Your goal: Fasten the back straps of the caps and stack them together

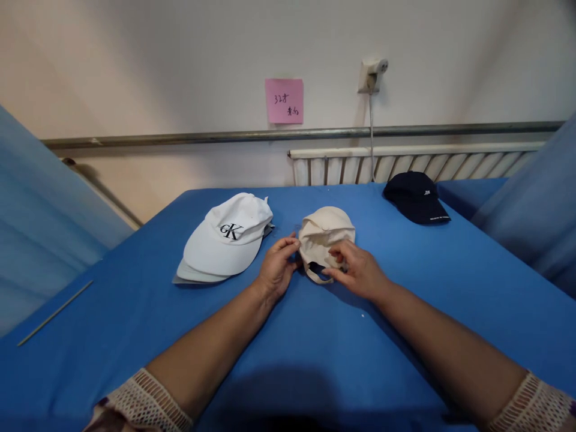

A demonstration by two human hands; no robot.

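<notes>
A beige baseball cap [327, 222] rests on the blue sheet between my hands, its back opening and strap toward me. My left hand [279, 264] pinches the cap's left edge between thumb and fingers. At the right side of the opening, my right hand [357, 269] has its thumb by the strap and its curled fingers at the cap's inside. The brim of this cap is hidden from view. To the left lies a white cap [225, 231] with black "CK"-like letters, stacked on at least one other cap whose brim shows beneath.
A dark navy cap [414, 195] sits at the back right. A thin stick [56, 312] lies at the left edge of the blue sheet [288, 342]. Behind are a metal rail [202, 138], a radiator [405, 167] and a plugged-in cord [371, 132]. Blue curtains [40, 222] hang at both sides.
</notes>
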